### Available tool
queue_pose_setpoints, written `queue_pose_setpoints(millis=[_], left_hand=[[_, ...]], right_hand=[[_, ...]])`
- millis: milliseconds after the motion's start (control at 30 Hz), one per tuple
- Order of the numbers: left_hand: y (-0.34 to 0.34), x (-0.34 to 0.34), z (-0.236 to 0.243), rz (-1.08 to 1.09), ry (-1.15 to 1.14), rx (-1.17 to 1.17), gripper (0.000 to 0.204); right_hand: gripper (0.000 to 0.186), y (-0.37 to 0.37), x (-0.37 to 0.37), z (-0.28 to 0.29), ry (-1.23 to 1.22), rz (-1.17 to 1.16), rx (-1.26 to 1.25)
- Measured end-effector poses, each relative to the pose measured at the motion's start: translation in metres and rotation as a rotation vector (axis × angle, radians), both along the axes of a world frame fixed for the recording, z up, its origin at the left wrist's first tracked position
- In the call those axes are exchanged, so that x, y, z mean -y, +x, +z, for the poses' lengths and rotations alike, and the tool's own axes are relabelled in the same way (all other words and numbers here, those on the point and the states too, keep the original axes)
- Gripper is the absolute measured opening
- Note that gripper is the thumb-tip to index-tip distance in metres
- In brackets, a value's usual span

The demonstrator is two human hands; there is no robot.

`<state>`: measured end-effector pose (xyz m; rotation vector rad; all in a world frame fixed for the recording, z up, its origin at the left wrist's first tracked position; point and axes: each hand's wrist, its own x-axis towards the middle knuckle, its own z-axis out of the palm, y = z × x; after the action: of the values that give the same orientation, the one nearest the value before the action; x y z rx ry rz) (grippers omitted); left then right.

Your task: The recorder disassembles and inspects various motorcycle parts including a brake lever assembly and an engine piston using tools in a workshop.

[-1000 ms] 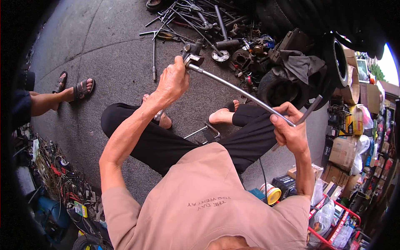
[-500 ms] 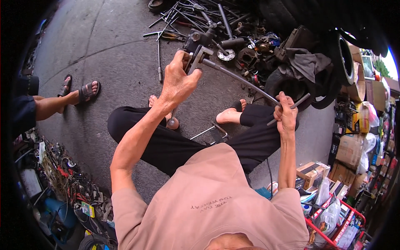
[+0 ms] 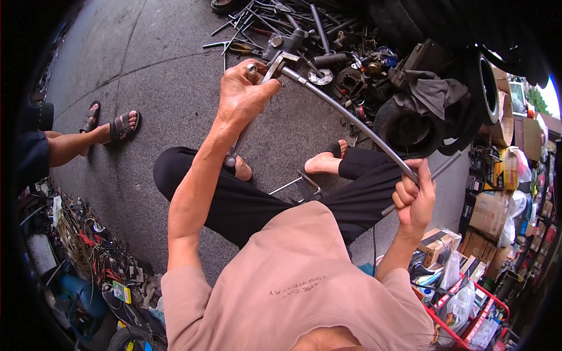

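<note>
Fingers of my left hand (image 3: 241, 93) are closed round a U-shaped metal bracket (image 3: 277, 65), held above the ground. A metal bar with a rounded end (image 3: 232, 158) hangs below that hand; how it joins the bracket is hidden. My right hand (image 3: 414, 196) grips a long T-handle wrench (image 3: 351, 117) where its shaft meets the sliding crossbar (image 3: 446, 166). The shaft slants up and left, its far end against the bracket. Between my knees on the ground lies another thin metal T-shaped tool (image 3: 309, 186).
A heap of T-handle wrenches (image 3: 257, 20) and greasy metal parts (image 3: 351, 79) lies ahead, beside tyres (image 3: 410, 131) and a grey rag (image 3: 430, 93). Another person's sandalled feet (image 3: 120, 126) are at left. Tangled wires (image 3: 79, 234) lie lower left, boxes (image 3: 492, 210) and a red rack (image 3: 492, 298) at right.
My right hand has moved right and nearer to me with the wrench handle, and the crossbar has shifted along. My left hand has moved slightly left and away with the bracket.
</note>
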<state>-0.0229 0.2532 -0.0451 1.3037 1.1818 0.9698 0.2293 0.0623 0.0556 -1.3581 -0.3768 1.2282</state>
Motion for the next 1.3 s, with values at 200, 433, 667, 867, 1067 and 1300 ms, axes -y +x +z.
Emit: queue_pose_setpoints(millis=[200,433,667,867,1067,1300], left_hand=[[0.007,0.001,0.001,0.057,0.279,-0.217,0.02],[-0.007,-0.02,-0.005,0.201,0.244,-0.034,0.013],[-0.058,-0.037,-0.003,0.406,-0.191,0.533,0.017],[-0.01,-0.003,0.001,-0.187,-0.45,0.734,0.014],[0.006,0.025,0.027,-0.39,-0.484,0.631,0.018],[0.013,0.046,0.027,-0.26,0.113,0.189,0.026]], right_hand=[[0.03,-0.017,0.013,0.016,0.039,0.033,-0.011],[0.024,-0.027,0.023,0.02,0.047,-0.064,0.144],[0.029,0.005,0.068,0.016,0.049,-0.197,0.143],[0.035,-0.014,-0.011,-0.034,0.031,-0.031,-0.054],[0.044,-0.033,-0.067,-0.061,-0.063,0.076,-0.108],[0.053,-0.05,-0.087,-0.058,-0.104,0.116,-0.046]])
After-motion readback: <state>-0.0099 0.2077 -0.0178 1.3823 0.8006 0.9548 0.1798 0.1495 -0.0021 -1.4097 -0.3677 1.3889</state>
